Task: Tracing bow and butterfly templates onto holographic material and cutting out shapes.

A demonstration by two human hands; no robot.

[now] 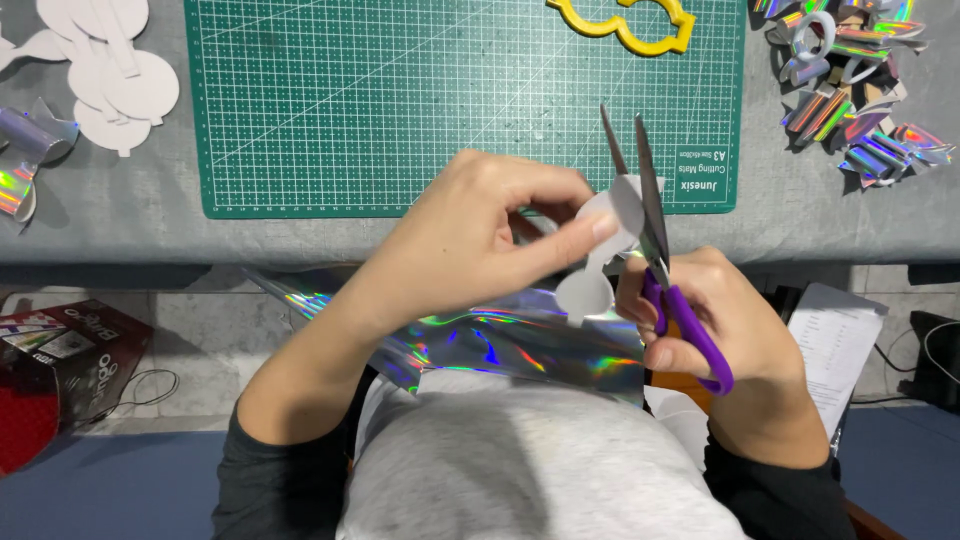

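The left hand (470, 240) is pinching the white paper shape (600, 255) at 6 o'clock of the green mat (400, 100), and the right hand (720, 330) is gripping the purple scissors (660, 270), blades open, so turning the paper slowly is probably best.

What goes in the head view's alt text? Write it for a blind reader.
A right hand works purple-handled scissors into a white paper shape pinched by the left hand, above a shiny rainbow foil sheet. Beyond lies a green cutting mat on a grey table.
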